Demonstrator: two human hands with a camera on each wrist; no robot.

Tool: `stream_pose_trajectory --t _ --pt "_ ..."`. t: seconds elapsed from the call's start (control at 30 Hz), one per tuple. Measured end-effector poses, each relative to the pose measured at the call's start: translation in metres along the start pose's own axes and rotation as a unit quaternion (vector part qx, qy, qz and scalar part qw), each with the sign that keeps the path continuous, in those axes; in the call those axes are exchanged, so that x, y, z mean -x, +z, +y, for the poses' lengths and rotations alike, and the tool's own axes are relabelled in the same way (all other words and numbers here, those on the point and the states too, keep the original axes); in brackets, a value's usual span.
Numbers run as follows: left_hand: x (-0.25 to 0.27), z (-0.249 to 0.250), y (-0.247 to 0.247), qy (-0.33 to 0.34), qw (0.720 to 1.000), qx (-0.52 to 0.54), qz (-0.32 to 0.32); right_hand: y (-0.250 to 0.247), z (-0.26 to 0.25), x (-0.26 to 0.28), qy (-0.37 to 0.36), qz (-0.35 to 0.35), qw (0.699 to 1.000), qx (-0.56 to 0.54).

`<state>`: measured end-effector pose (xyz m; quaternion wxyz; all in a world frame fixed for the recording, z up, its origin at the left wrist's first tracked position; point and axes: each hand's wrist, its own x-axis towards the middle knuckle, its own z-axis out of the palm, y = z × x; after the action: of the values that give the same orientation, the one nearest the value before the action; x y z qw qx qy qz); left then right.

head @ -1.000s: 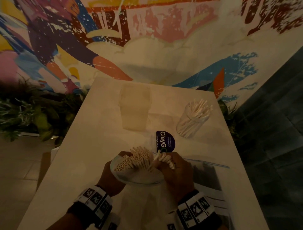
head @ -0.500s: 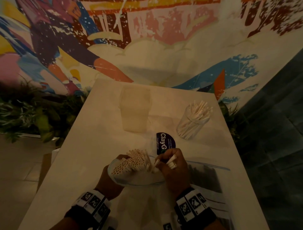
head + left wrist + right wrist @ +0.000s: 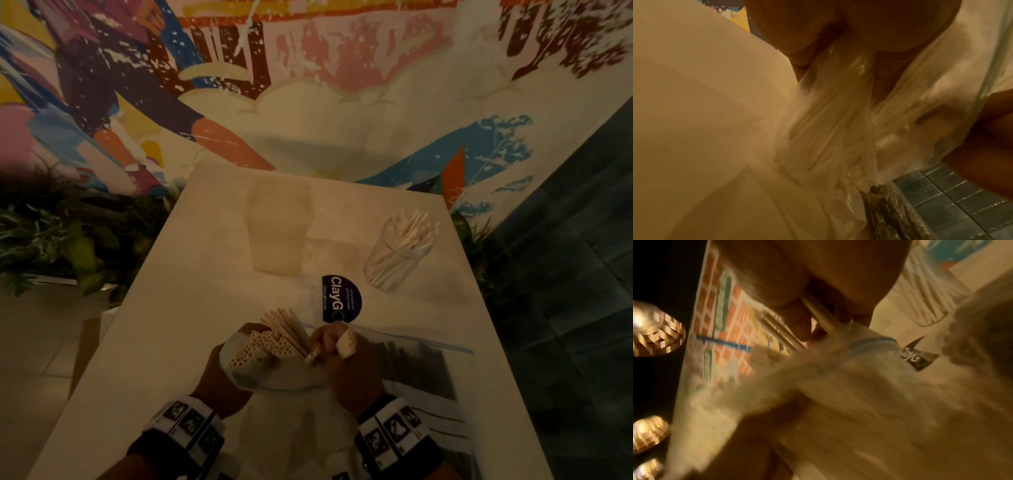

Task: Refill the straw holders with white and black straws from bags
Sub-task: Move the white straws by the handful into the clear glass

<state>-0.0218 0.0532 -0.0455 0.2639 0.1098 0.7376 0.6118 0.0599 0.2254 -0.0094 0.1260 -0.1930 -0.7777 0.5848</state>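
My left hand (image 3: 233, 373) grips a clear plastic bag (image 3: 274, 377) of white straws (image 3: 270, 342) near the table's front, holding its mouth up and open. The crumpled bag plastic (image 3: 828, 129) fills the left wrist view under that hand's curled fingers (image 3: 797, 48). My right hand (image 3: 346, 356) pinches a few white straws (image 3: 344, 344) at the bag's mouth; the right wrist view shows straws (image 3: 818, 311) between its fingers. A clear glass holder (image 3: 397, 253) at the back right holds several white straws. An empty frosted holder (image 3: 279, 226) stands at the back centre.
A second zip bag with black straws (image 3: 421, 370) lies flat under my right wrist. A dark round sticker (image 3: 340, 298) is on the white table (image 3: 191, 291). Plants (image 3: 51, 240) flank the table's left side; a painted wall stands behind, and dark tiled floor lies right.
My right hand has drawn a few white straws out of the bunch and curled tighter round them. The left hand keeps holding the bag, shifted slightly left.
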Motion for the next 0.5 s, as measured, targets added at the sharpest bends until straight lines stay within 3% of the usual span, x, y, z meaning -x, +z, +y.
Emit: stream_pose_trajectory --t 0.1,0.23,0.37,0.5 --pt "-0.001 0.002 -0.001 -0.012 1.000 0.007 0.011 -0.017 -0.026 -0.003 -0.034 0.044 0.989 -0.140" --pt "-0.005 0.002 0.002 0.004 1.000 0.029 0.012 -0.038 -0.051 -0.008 -0.043 0.027 0.950 -0.308" --pt "-0.004 0.007 0.005 0.015 0.999 0.029 -0.002 -0.062 -0.071 -0.018 -0.113 0.064 0.948 -0.290" --pt "-0.008 -0.006 0.000 0.026 0.999 0.021 -0.003 -0.103 -0.094 -0.048 -0.216 0.145 0.946 -0.193"
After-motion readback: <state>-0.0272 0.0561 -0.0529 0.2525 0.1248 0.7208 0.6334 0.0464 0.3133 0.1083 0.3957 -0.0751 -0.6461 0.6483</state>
